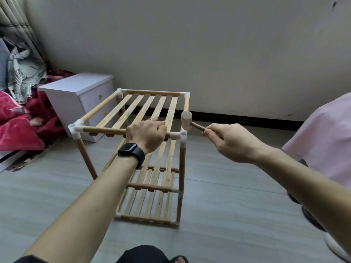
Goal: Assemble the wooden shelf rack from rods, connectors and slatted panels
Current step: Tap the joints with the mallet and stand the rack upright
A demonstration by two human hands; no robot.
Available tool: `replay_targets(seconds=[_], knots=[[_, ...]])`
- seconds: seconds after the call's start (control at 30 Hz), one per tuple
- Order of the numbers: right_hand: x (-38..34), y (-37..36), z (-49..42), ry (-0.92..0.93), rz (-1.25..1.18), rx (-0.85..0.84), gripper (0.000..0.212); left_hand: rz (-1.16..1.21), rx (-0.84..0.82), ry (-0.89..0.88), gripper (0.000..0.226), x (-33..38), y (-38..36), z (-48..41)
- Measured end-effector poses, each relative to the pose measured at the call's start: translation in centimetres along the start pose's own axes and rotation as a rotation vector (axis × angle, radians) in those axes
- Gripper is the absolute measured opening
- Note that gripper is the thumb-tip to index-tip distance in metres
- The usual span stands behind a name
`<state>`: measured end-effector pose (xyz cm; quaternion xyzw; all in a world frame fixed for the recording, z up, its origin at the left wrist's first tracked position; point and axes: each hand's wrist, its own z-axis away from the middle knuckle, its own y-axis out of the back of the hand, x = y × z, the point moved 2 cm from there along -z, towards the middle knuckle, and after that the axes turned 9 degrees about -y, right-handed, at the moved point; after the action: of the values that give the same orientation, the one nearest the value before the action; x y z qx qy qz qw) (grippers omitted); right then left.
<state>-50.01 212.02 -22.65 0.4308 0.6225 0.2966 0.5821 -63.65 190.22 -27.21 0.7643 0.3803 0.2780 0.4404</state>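
**Mallet at the near right corner**

My left grip (146,136) is clenched over the front top rod (106,130) of the shelf rack (180,168), fingers curled round it from above near its right end. The knuckles lie against the near ends of the top slatted panel (144,107). A ring (150,119) sits on one finger and a dark smartwatch (131,151) on the wrist.

My right grip (231,142) is closed round the handle end of a small wooden mallet (186,120), thumb and fingers pinching it. The handle points left, and the head stands upright just over the white corner connector (181,134) at the near right top. I cannot tell whether head and connector touch.

The rack stands upright on the grey floor (228,215), with two more slatted panels below the top one and white connectors at its corners. A white nightstand (76,92) stands behind its left side, against the wall.
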Motion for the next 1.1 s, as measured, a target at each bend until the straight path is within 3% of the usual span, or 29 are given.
replay_targets(seconds=[0.2,0.3,0.37,0.47,0.6,0.63,0.73,0.77,0.8,0.87,0.9,1.0,1.03,1.1], knots=[[-0.9,0.4,0.3,0.024,-0.130,-0.086,0.016,0.013,0.007,-0.009,0.065,-0.6,-0.1,0.2],[-1.0,0.5,1.1,0.026,0.147,-0.044,0.023,0.014,0.011,-0.009,0.060,-0.7,0.0,-0.1],[-1.1,0.7,1.2,0.038,0.250,0.054,0.032,0.010,0.001,-0.003,0.058,-1.1,0.2,-0.3],[-1.7,1.6,1.3,0.084,0.139,0.258,0.035,0.033,-0.026,-0.008,0.056,-1.9,0.4,-0.4],[-2.1,1.7,0.4,-0.024,0.315,0.019,0.038,0.036,-0.075,-0.008,0.057,-2.8,0.7,-0.4],[-2.3,1.8,0.3,-0.017,0.266,0.035,0.038,0.034,-0.086,-0.015,0.057,-2.8,0.7,-0.4],[-3.1,2.0,0.7,0.102,-0.199,0.374,0.030,0.041,-0.109,-0.023,0.059,-2.9,0.5,-0.4],[-3.1,1.9,0.9,0.134,-0.281,0.408,0.027,0.039,-0.112,-0.022,0.060,-3.0,0.5,-0.4],[-3.1,1.6,0.8,0.135,-0.257,0.346,0.024,0.035,-0.117,-0.022,0.060,-3.1,0.5,-0.4],[-2.8,0.3,0.9,0.073,-0.066,0.020,0.025,0.025,-0.132,-0.022,0.061,-3.1,0.5,-0.4],[-2.5,0.1,0.9,0.038,-0.077,-0.048,0.026,0.021,-0.137,-0.025,0.060,-3.1,0.5,-0.5],[-2.5,1.1,0.7,0.034,-0.286,0.226,0.029,0.038,-0.137,-0.021,0.059,-3.3,0.6,-0.5],[-2.6,1.2,0.6,0.028,-0.248,0.213,0.029,0.049,-0.135,-0.021,0.059,-3.3,0.6,-0.5],[-2.9,0.5,0.7,0.007,-0.058,-0.007,0.031,0.069,-0.141,-0.026,0.059,-3.3,0.6,-0.5]])
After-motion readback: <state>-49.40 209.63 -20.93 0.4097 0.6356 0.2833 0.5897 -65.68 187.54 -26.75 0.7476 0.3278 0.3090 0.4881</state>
